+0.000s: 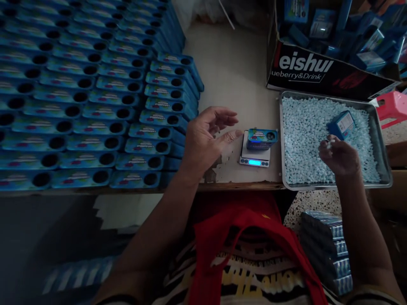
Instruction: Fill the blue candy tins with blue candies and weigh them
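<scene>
A small digital scale [255, 159] with a lit blue display sits near the table's front edge. On it stands a blue tin [262, 137] with a dark round opening in its top. My left hand [210, 135] is just left of the scale, fingers apart, holding nothing. To the right, a metal tray [284, 140] holds many pale blue pellets [305, 140]. Over the pellets my right hand [341, 156] has its fingers drawn together around a few pellets. Another blue tin [342, 124] lies tilted on the pellets, just beyond my right fingertips.
Rows of blue tins [73, 111] with round openings cover the table's left side. A black cardboard box [318, 70] full of blue tins stands behind the tray. At the far right is a red plastic object [392, 108]. Wrapped packs [338, 250] are stacked below the table.
</scene>
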`<state>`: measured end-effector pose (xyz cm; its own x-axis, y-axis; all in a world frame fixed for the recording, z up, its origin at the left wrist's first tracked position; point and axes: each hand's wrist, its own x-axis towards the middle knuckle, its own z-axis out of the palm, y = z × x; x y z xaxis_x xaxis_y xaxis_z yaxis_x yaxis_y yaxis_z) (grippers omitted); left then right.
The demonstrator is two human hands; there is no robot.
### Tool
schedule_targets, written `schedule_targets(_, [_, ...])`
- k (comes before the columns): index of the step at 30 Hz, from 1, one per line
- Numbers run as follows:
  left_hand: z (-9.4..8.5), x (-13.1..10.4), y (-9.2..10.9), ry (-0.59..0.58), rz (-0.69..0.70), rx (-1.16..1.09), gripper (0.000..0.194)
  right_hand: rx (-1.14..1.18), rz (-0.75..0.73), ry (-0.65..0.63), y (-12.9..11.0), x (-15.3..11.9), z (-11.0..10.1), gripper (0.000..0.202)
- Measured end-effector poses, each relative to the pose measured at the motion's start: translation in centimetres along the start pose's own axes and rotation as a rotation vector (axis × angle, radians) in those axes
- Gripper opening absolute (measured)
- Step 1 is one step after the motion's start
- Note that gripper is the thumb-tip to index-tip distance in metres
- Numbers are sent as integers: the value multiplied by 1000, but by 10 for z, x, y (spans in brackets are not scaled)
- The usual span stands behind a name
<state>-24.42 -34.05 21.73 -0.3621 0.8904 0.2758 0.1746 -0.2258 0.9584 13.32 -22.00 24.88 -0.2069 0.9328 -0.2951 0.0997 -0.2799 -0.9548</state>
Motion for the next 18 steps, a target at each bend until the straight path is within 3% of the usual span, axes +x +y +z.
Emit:
schedule_targets(3, [-3, -3, 4, 17, 18, -1, 54, -22, -19, 22, 0, -2, 4, 26])
schedule_targets(8, [-3, -10, 1, -2, 24, 37, 56, 126, 76, -10, 3, 7, 0, 29])
schedule_targets(18, [8, -12, -31, -122, -58, 83, 62, 329, 134, 77, 15, 16, 0, 31])
